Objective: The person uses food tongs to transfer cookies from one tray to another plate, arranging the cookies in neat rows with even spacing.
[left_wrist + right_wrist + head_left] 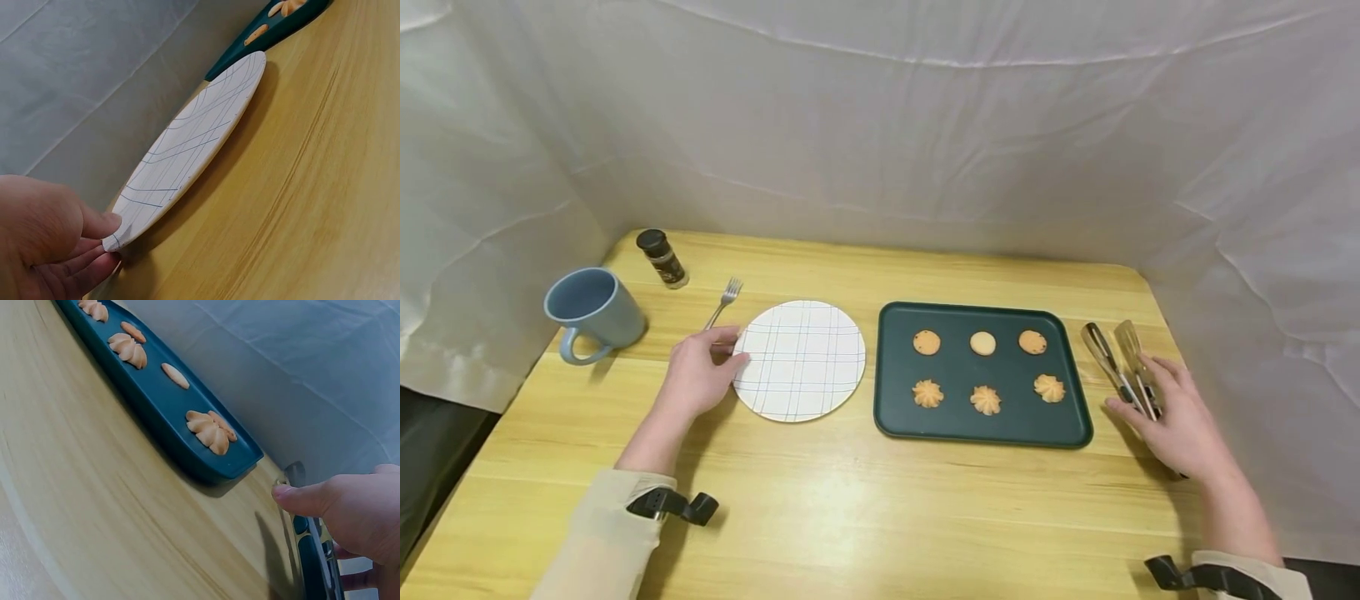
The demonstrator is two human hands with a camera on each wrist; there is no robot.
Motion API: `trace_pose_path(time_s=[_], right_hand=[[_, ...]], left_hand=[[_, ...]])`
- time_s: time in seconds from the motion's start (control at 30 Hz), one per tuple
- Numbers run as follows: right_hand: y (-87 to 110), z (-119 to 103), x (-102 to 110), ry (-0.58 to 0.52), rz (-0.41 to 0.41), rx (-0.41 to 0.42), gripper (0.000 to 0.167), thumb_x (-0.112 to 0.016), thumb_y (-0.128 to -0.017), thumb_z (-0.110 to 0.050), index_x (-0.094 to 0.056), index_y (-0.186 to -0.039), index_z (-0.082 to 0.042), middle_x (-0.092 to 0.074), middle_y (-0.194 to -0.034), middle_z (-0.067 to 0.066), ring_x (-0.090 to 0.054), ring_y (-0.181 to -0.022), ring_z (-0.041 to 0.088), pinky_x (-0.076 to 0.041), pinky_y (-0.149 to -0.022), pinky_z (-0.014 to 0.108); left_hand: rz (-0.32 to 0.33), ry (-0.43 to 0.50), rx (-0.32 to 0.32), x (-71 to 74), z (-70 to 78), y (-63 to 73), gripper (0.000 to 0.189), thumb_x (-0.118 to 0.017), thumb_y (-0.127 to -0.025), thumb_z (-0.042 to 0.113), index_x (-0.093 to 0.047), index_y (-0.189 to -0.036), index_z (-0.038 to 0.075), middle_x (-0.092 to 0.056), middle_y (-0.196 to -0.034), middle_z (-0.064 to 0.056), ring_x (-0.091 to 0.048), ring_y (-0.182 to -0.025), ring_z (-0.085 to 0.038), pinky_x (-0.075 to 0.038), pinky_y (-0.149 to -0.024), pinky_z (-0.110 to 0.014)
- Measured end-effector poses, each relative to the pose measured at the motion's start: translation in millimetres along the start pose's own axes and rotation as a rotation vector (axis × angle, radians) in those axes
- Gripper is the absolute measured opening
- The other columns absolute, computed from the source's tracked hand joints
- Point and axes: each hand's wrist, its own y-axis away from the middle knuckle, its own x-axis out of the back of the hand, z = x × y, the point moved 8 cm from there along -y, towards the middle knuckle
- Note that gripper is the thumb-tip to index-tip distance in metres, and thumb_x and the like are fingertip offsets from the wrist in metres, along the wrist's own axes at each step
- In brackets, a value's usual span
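A round white plate [800, 360] with a blue grid pattern lies left of the table's middle. My left hand [703, 367] pinches its left rim; in the left wrist view the thumb [103, 224] is on top and the fingers are underneath. At the right, metal tongs [1103, 350] and a slotted spatula [1129, 340] lie side by side. Over them hovers my right hand [1172, 417], thumb and fingers spread to either side. It partly hides their handles [312, 565], and contact is unclear.
A dark green tray [955, 425] bearing several cookies [985, 400] lies between plate and utensils. Left of the plate are a fork [727, 298], a blue mug [597, 308] and a black-capped spice jar [662, 260]. White cloth [880, 125] hangs behind the table.
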Motion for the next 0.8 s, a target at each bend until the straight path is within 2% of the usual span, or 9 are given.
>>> trace_pose_path(time_s=[0.2, 0.47, 0.6, 0.8], right_hand=[[0.2, 4.4, -1.1, 0.017, 0.027, -0.014, 0.088, -0.076, -0.101, -0.031, -0.026, -0.165, 0.002, -0.033, -0.148, 0.046, -0.034, -0.131, 0.067, -0.028, -0.101, 0.080], [0.0, 12.7, -2.2, 0.008, 0.114, -0.007, 0.078, -0.076, -0.100, -0.020, -0.034, -0.156, 0.013, -0.050, -0.130, 0.041, -0.048, -0.111, 0.057, -0.038, -0.087, 0.069], [1.6, 17.9, -4.3, -0.009, 0.155, -0.052, 0.074, -0.075, -0.100, -0.020, -0.037, -0.152, 0.016, -0.052, -0.124, 0.041, -0.051, -0.109, 0.057, -0.039, -0.086, 0.069], [-0.2, 22.7, -8.8, 0.022, 0.190, -0.150, 0.072, -0.073, -0.102, -0.032, -0.045, -0.146, 0.017, -0.055, -0.121, 0.040, -0.050, -0.111, 0.057, -0.039, -0.090, 0.069]], left_hand=[[0.004, -0.010, 0.023, -1.1, -0.4, -1.3, 0.043, -0.072, -0.099, 0.007, -0.063, -0.139, -0.006, -0.072, -0.120, -0.025, -0.064, -0.114, -0.042, -0.039, -0.107, -0.058], [0.011, -0.023, 0.042, -3.7, -2.7, -1.9, 0.039, -0.071, -0.099, 0.007, -0.066, -0.136, -0.006, -0.073, -0.115, -0.023, -0.066, -0.108, -0.038, -0.047, -0.097, -0.054], [0.007, -0.022, 0.033, -5.1, -3.2, -2.3, 0.037, -0.071, -0.099, 0.007, -0.068, -0.134, -0.007, -0.074, -0.112, -0.022, -0.067, -0.104, -0.037, -0.046, -0.095, -0.053], [-0.003, -0.006, 0.049, -5.0, -8.1, -1.0, 0.038, -0.071, -0.100, 0.006, -0.067, -0.134, -0.008, -0.074, -0.113, -0.023, -0.068, -0.104, -0.036, -0.052, -0.090, -0.049]])
